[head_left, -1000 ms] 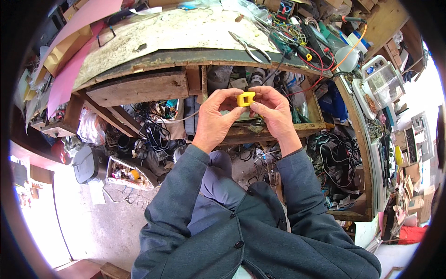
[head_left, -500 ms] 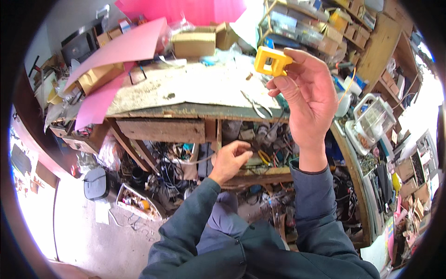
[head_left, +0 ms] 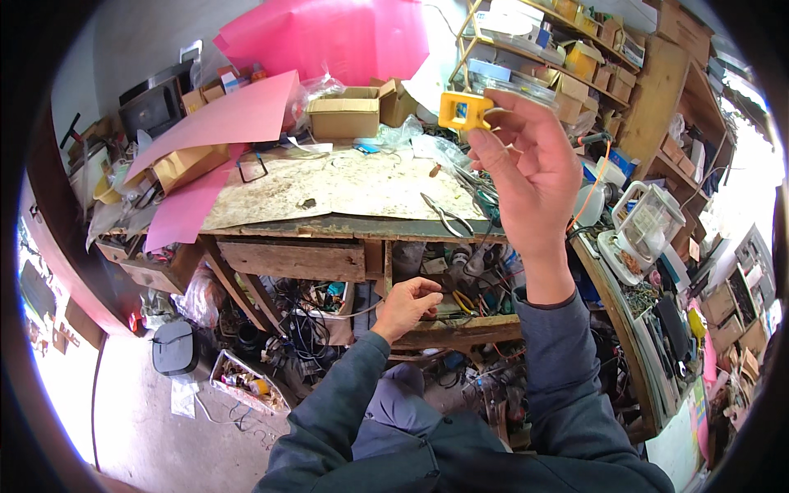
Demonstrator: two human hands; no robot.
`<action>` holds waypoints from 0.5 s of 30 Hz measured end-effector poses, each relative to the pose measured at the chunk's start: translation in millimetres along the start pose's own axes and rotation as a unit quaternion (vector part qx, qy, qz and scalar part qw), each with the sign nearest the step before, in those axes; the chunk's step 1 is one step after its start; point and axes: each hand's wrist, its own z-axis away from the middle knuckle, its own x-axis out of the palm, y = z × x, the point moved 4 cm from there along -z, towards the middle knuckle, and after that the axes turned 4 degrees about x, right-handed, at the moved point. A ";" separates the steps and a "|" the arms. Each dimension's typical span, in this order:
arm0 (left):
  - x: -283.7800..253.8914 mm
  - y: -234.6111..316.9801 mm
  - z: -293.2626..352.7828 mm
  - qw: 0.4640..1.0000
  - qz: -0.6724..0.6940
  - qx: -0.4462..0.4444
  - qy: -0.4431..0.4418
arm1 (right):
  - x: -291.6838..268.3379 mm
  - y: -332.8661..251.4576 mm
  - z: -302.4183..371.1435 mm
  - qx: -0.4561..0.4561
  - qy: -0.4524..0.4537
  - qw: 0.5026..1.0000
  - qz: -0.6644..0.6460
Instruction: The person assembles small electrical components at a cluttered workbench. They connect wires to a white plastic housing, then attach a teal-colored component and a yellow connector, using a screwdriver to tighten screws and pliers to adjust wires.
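Note:
Up above the bench, my right hand [head_left: 538,168] pinches a small yellow screwdriver magnetizer [head_left: 449,115] between thumb and fingers; a square hole runs through its block. Lower down, my left hand [head_left: 408,309] hovers at the front of an open drawer [head_left: 460,330], its fingers loosely bent and apart with nothing visible in them. Yellow-handled pliers [head_left: 464,302] lie among the tools in that drawer, just right of the left hand. On the bench top [head_left: 345,191], below the magnetizer, rests a pair of spread pliers [head_left: 446,215].
Pink sheets [head_left: 222,115] and a cardboard box [head_left: 345,115] sit at the back of the bench. A closed wooden drawer front [head_left: 292,260] is left of the open one. Cables [head_left: 320,329] hang beneath. At right are a clear-lidded container [head_left: 645,218] and crowded shelves [head_left: 575,62].
The magnetizer, still in my right hand, has shifted slightly left and down in the picture and turned a little. My left hand is slightly lower in view. The whole view has tilted up somewhat.

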 end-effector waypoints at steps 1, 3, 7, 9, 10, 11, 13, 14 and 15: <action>0.1 -0.6 -0.2 1.000 0.009 0.000 0.000 | 0.0 -1.0 0.2 -0.011 0.002 1.000 0.020; -0.7 -1.7 -0.1 1.000 0.003 0.003 0.002 | 0.3 -2.1 1.0 -0.020 0.004 0.999 0.044; -1.7 -3.3 -0.4 1.000 0.006 0.008 0.001 | 0.9 -0.2 2.6 -0.021 0.006 0.998 0.053; -1.7 -4.0 -0.9 1.000 0.008 0.011 -0.001 | 0.8 2.5 4.1 -0.018 0.006 0.998 0.055; -1.5 -4.5 -1.0 1.000 0.012 0.011 -0.002 | 0.4 4.1 5.2 -0.015 0.005 0.998 0.057; -1.8 -4.6 -0.9 1.000 0.007 0.014 0.001 | 0.3 5.7 6.5 -0.011 0.005 0.998 0.059; -1.5 -4.8 -1.2 1.000 0.003 0.017 0.001 | -0.4 9.1 9.4 -0.008 0.004 0.998 0.059; -1.3 -4.7 -1.4 1.000 0.002 0.018 0.000 | -1.5 10.6 10.8 -0.008 0.004 0.998 0.060; -1.3 -4.4 -1.4 1.000 0.005 0.019 -0.001 | -2.6 12.5 12.3 -0.002 0.005 0.998 0.066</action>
